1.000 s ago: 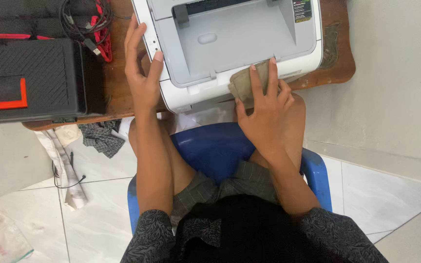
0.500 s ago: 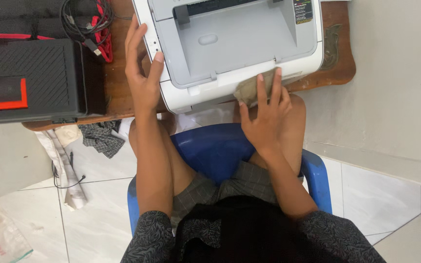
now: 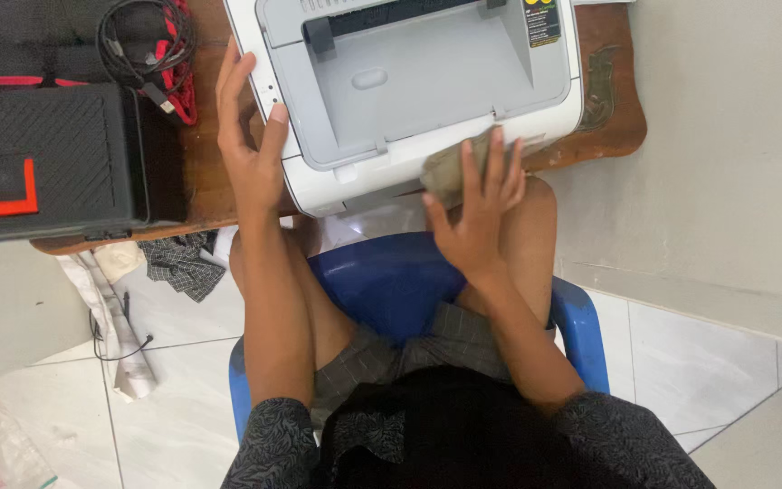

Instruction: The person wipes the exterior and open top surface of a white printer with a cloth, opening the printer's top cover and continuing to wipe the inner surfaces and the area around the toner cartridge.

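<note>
A white and grey printer point(image 3: 409, 81) stands on a small wooden table point(image 3: 604, 118) in front of me. My left hand point(image 3: 248, 149) rests flat against the printer's left side, thumb on its top edge. My right hand point(image 3: 479, 213) presses a folded tan cloth point(image 3: 450, 165) against the printer's front edge, fingers spread over it. I sit on a blue plastic chair point(image 3: 391, 281) with my knees under the table.
A black case with orange trim point(image 3: 42, 158) sits on the table's left, with coiled black and red cables point(image 3: 151, 50) behind it. A checked rag point(image 3: 174, 263) and a cable lie on the tiled floor at left. A white wall rises at right.
My right hand slid the cloth down from the printer's top lip to its front edge. The view shifted slightly left and down. My left hand kept its hold.
</note>
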